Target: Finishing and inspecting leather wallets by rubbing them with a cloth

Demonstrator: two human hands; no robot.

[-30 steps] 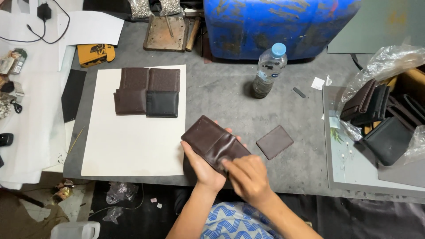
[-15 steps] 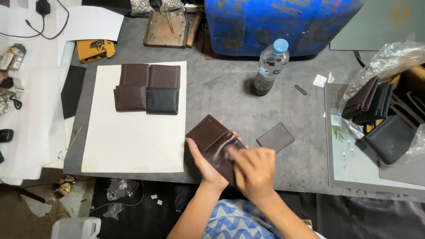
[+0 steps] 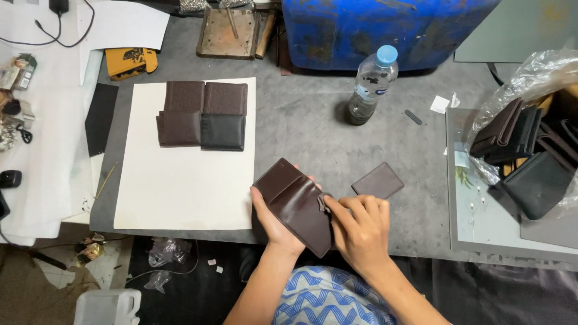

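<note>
My left hand grips a dark brown leather wallet from underneath, holding it tilted above the near edge of the grey table. My right hand pinches the wallet's right edge with thumb and fingers, where something small shows between them. A small brown leather card piece lies flat on the table just right of the wallet. Several finished brown and black wallets lie laid out on a cream sheet to the left.
A plastic water bottle stands at the back centre before a blue drum. A plastic bag of dark wallets sits at the right. A yellow tool, cables and clutter lie at the left.
The wallet and both hands have shifted slightly right and toward me. My right hand has moved from over the wallet's face to its right edge.
</note>
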